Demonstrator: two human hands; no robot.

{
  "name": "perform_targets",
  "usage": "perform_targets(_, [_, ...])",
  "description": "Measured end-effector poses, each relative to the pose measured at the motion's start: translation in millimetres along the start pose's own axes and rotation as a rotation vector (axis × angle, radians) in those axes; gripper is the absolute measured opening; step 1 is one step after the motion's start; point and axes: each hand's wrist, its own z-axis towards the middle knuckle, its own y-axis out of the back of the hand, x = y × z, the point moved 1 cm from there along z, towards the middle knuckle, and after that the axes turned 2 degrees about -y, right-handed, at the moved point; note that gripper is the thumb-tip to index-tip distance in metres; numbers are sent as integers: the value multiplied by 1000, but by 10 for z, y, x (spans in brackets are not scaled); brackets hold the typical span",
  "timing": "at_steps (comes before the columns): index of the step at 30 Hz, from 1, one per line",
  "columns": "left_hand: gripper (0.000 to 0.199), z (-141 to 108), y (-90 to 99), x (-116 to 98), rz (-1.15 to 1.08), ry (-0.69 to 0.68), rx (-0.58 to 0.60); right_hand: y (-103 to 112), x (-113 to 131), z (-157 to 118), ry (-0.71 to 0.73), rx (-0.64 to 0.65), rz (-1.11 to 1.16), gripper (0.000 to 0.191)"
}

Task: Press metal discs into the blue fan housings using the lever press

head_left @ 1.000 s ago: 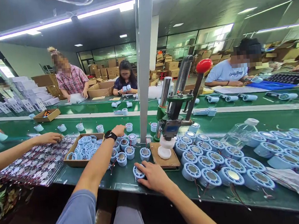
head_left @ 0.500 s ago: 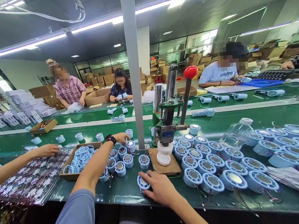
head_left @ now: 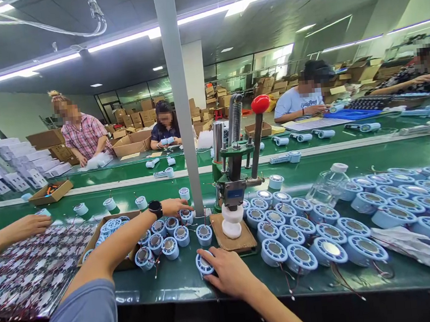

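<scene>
My left hand (head_left: pixel 174 207), with a black watch at the wrist, reaches over the group of blue round parts left of the press. Its fingers rest at a blue part (head_left: pixel 186 216) near the post's foot. My right hand (head_left: pixel 225 271) holds another blue round part (head_left: pixel 204 264) near the table's front edge, thumb and fingers around its side. One more blue part (head_left: pixel 204 234) stands just behind it. The hand press (head_left: pixel 233 184), with a red ball on its lever and white round dies, stands on a brown board (head_left: pixel 221 235) behind my right hand.
A cardboard box (head_left: pixel 131 259) of blue rings lies under my left forearm. Many blue parts (head_left: pixel 329 248), a clear bottle (head_left: pixel 327 187) and a white cloth (head_left: pixel 419 246) fill the right side. A co-worker's hand (head_left: pixel 36 224) is at the left. A grey post (head_left: pixel 181 109) rises centrally.
The view has turned slightly right. My left hand has moved from above the parts behind the group to low beside the post. My right hand keeps its grip. The co-worker's hand has shifted left.
</scene>
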Motion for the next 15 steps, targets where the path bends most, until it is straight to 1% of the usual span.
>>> perform_targets(2, [64,14,-41,63,8,-39,32,5,-1,-2,-22,-3,1,62])
perform_targets(4, [63,29,-86,153,10,-41,30,17,-7,-7,-50,-8,2,61])
perform_targets(7, [65,61,-159,313,-11,10,-30,28,-27,-16,-93,-10,6,62])
perform_targets(10, [64,110,-199,474,-53,108,-124,3,-62,-19,-130,-4,8,62])
perform_targets(13, [59,139,-129,625,-103,207,-226,-48,-100,-18,-162,3,1,62])
perform_targets(15, [57,92,5,711,-131,272,-309,-76,-110,-22,-174,5,0,61])
